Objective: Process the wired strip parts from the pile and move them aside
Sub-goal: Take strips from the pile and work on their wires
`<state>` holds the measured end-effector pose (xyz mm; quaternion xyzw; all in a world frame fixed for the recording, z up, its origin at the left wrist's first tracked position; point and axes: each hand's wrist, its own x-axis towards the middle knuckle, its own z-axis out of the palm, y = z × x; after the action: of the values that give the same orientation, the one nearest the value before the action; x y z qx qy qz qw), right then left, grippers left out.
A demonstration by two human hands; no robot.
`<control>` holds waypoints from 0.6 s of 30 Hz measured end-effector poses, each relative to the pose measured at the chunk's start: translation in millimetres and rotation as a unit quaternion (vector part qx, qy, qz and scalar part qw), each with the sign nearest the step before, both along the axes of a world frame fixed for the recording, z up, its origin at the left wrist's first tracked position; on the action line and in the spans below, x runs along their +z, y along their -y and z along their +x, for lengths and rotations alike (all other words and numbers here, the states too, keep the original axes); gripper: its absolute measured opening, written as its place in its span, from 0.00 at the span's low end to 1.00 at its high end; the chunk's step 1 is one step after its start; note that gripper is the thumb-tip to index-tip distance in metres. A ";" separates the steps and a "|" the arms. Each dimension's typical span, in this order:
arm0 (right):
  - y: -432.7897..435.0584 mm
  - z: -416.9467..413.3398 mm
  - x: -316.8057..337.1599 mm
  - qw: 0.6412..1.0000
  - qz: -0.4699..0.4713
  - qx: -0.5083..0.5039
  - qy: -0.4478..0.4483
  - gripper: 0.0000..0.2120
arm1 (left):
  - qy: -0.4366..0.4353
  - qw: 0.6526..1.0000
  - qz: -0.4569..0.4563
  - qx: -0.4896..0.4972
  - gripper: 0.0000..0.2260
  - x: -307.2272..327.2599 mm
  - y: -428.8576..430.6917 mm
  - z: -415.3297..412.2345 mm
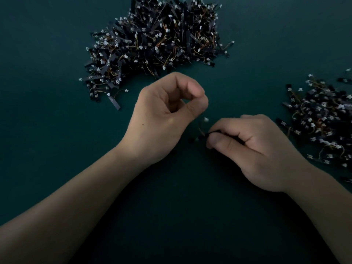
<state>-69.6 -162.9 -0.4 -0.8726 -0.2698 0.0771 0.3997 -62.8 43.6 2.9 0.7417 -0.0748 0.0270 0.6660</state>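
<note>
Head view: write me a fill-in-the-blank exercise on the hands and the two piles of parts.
The right hand pinches a wired strip part whose connector is ____.
The large pile lies beyond the left hand, at the ____ of the view.
The small pile lies at the ____ edge of the table.
Missing: white; top; right.

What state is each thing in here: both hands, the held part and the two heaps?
Left hand: fingers curled, thumb meeting forefinger, nothing visible in it.
Right hand: pinches one part.
Black wired strip part with white connector: held, apart from both heaps.
Large heap of black wired strips: loose, tangled, untouched, on the dark green table.
Smaller heap of black wired strips: at right edge, untouched.
</note>
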 end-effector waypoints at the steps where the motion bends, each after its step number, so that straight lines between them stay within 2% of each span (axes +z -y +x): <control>1: 0.1 -0.3 -1.1 0.999 0.044 -0.020 -0.012 0.13 | -0.008 1.000 -0.007 0.008 0.04 0.5 -0.1 0.3; 4: 0.9 1.1 -3.4 0.985 0.154 -0.070 -0.029 0.13 | -0.026 0.999 -0.016 0.007 0.03 2.6 -0.5 -1.3; 7: 1.7 3.3 -4.9 0.973 0.208 -0.099 -0.030 0.15 | -0.026 0.998 0.029 -0.045 0.12 3.4 0.5 -5.6; 11: 0.8 2.7 -5.4 0.969 0.223 -0.102 -0.028 0.15 | -0.014 0.992 0.098 -0.079 0.09 5.5 3.0 -9.1; 18: 1.2 2.8 -6.6 0.970 0.219 -0.095 -0.045 0.17 | -0.019 0.993 0.079 -0.083 0.08 6.2 3.5 -9.9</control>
<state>-66.7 -164.2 -7.0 -0.7811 -0.1782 0.0169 0.5983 -72.7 40.1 9.1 0.7835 -0.1249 -0.0482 0.6069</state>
